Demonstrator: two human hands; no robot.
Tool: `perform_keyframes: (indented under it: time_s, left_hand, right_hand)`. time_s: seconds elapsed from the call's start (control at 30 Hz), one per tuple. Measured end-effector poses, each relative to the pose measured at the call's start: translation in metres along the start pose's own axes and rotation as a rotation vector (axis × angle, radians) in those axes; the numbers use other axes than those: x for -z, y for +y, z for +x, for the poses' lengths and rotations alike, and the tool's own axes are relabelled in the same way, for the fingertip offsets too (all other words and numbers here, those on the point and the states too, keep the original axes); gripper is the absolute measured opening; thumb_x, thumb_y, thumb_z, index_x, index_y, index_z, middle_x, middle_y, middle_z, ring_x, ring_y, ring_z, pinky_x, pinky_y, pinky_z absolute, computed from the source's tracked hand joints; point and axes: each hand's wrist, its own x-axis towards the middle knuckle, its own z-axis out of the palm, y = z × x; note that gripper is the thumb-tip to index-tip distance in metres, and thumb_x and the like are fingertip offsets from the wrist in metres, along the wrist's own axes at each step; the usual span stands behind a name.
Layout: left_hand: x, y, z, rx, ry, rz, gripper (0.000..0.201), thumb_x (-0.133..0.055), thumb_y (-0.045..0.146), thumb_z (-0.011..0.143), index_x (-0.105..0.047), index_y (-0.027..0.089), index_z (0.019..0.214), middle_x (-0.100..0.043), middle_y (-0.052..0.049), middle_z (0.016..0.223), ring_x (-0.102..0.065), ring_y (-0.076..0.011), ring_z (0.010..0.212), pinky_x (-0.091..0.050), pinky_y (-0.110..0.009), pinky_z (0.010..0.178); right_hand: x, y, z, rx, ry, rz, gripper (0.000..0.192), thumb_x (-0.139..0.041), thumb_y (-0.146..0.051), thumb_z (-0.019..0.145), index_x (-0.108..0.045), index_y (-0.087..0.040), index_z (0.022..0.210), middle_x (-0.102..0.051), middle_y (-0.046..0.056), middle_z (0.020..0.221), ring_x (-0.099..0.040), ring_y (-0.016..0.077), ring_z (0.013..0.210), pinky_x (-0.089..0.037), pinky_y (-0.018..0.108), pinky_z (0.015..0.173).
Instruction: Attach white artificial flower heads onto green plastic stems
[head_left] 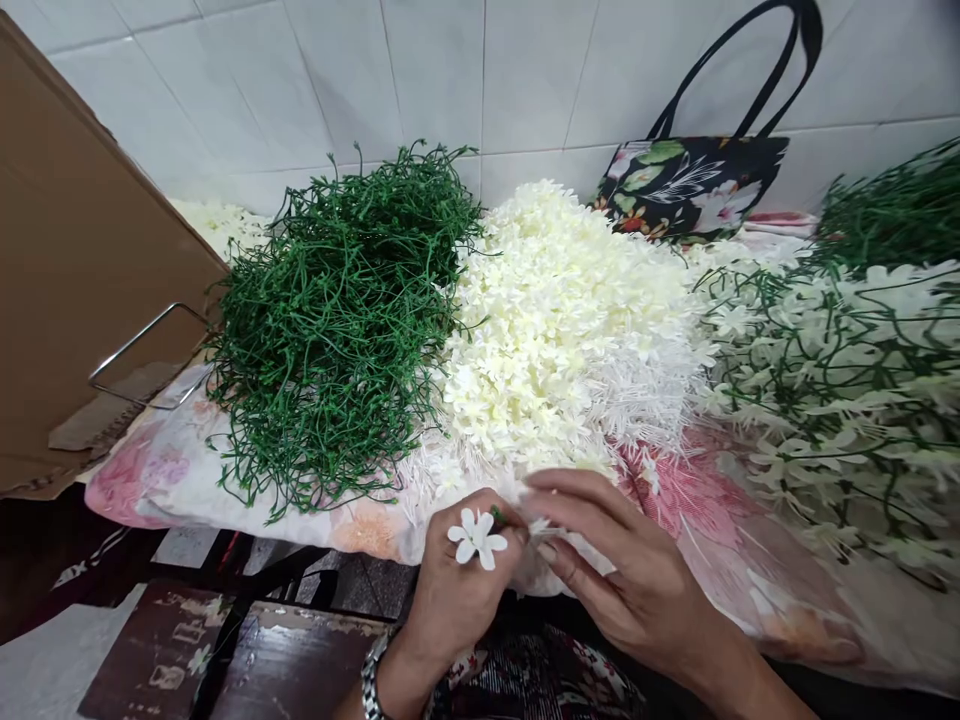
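Two hands are working at the table's near edge: left hand [457, 580] pinching a white flower [478, 538], right hand [622, 570] apparently gripping petals; stem heap [337, 320] and blossom heap [562, 330] remaining large.

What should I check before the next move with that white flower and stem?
1. Left hand has a grip on the white flower: ok.
2. Right hand fingertips meet the left at the green stem tip: ok.
3. Flower seated on stem: cannot tell.
4. Pile of white blossoms close by: ok.
5. Pile of green stems close by: ok.
6. What the right fingers pinch: cannot tell.
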Motion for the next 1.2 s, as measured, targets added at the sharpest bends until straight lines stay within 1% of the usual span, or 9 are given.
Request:
perform_keyframes:
  time_s: [0.13,0.3,0.43,0.53,0.6,0.73,0.83,0.97,1.2]
  left_hand:
    - [-0.003,0.009,0.001,-0.030,-0.027,0.133,0.013,-0.050,0.018,0.070,-0.052,0.016,0.057,-0.045,0.005,0.050,-0.039,-0.0089,0.049,-0.032,-0.020,0.047]
    - [-0.007,0.007,0.002,-0.086,-0.020,0.261,0.015,-0.049,0.011,0.071,-0.053,0.017,0.058,-0.051,0.004,0.053,-0.046,-0.0097,0.052,-0.037,-0.019,0.050]
    - [0.002,0.008,0.010,-0.282,0.109,0.409,0.014,-0.049,0.009,0.075,-0.060,0.017,0.076,-0.059,0.001,0.067,-0.055,-0.0121,0.061,-0.043,-0.020,0.056]
    - [0.012,0.007,0.023,-0.481,0.223,0.655,0.031,-0.044,-0.002,0.068,-0.060,0.017,0.086,-0.060,-0.003,0.078,-0.058,-0.0155,0.074,-0.045,-0.024,0.064]
    - [0.016,0.006,0.032,-0.528,0.253,0.852,0.040,-0.040,-0.006,0.060,-0.059,0.016,0.087,-0.058,-0.005,0.079,-0.057,-0.0169,0.074,-0.045,-0.026,0.064]
    - [0.016,0.001,0.045,-0.549,0.273,1.071,0.037,-0.038,-0.007,0.055,-0.058,0.017,0.075,-0.052,-0.004,0.071,-0.052,-0.0157,0.061,-0.041,-0.025,0.055]
    - [0.016,-0.003,0.047,-0.613,0.323,1.019,0.037,-0.037,-0.007,0.055,-0.057,0.018,0.074,-0.053,-0.003,0.070,-0.053,-0.0152,0.064,-0.041,-0.024,0.057]
    - [0.017,0.000,0.046,-0.629,0.367,0.786,0.029,-0.043,-0.005,0.064,-0.057,0.018,0.074,-0.053,-0.001,0.070,-0.053,-0.0142,0.067,-0.041,-0.023,0.060]
    - [0.010,0.011,0.041,-0.352,0.399,0.258,0.014,-0.056,0.010,0.070,-0.052,0.018,0.060,-0.051,0.002,0.069,-0.051,-0.0118,0.065,-0.040,-0.022,0.059]
  right_hand:
    - [0.003,0.003,-0.004,0.026,-0.061,-0.016,0.019,-0.049,-0.005,0.086,-0.059,-0.016,0.099,-0.060,0.004,0.073,-0.056,0.0128,0.065,-0.048,0.023,0.057]
    - [0.003,0.007,-0.008,0.030,-0.017,-0.103,0.015,-0.049,-0.005,0.086,-0.058,-0.014,0.093,-0.058,0.005,0.070,-0.054,0.0130,0.064,-0.046,0.024,0.056]
    - [0.009,0.011,-0.006,-0.008,0.046,-0.119,0.013,-0.048,-0.005,0.085,-0.057,-0.014,0.086,-0.056,0.003,0.066,-0.053,0.0104,0.059,-0.045,0.020,0.053]
    - [0.013,0.017,-0.006,-0.034,0.093,-0.159,0.013,-0.049,-0.006,0.085,-0.057,-0.015,0.082,-0.054,0.001,0.061,-0.051,0.0091,0.054,-0.043,0.019,0.050]
    - [0.014,0.020,-0.007,-0.029,0.126,-0.179,0.013,-0.049,-0.006,0.084,-0.057,-0.015,0.081,-0.053,0.000,0.060,-0.051,0.0089,0.052,-0.043,0.019,0.049]
    - [0.011,0.025,-0.009,-0.030,0.165,-0.180,0.012,-0.050,-0.007,0.084,-0.056,-0.016,0.081,-0.055,0.000,0.061,-0.053,0.0091,0.053,-0.044,0.019,0.050]
    - [0.011,0.026,-0.010,-0.035,0.171,-0.182,0.011,-0.050,-0.007,0.084,-0.057,-0.016,0.082,-0.056,0.001,0.062,-0.053,0.0089,0.054,-0.045,0.018,0.051]
    - [0.011,0.029,-0.011,-0.040,0.178,-0.183,0.011,-0.050,-0.008,0.084,-0.057,-0.016,0.081,-0.056,0.001,0.061,-0.053,0.0092,0.054,-0.044,0.019,0.051]
    - [0.014,0.020,-0.006,-0.102,0.200,-0.127,0.011,-0.051,-0.009,0.083,-0.057,-0.018,0.079,-0.055,-0.001,0.059,-0.052,0.0094,0.051,-0.043,0.020,0.048]
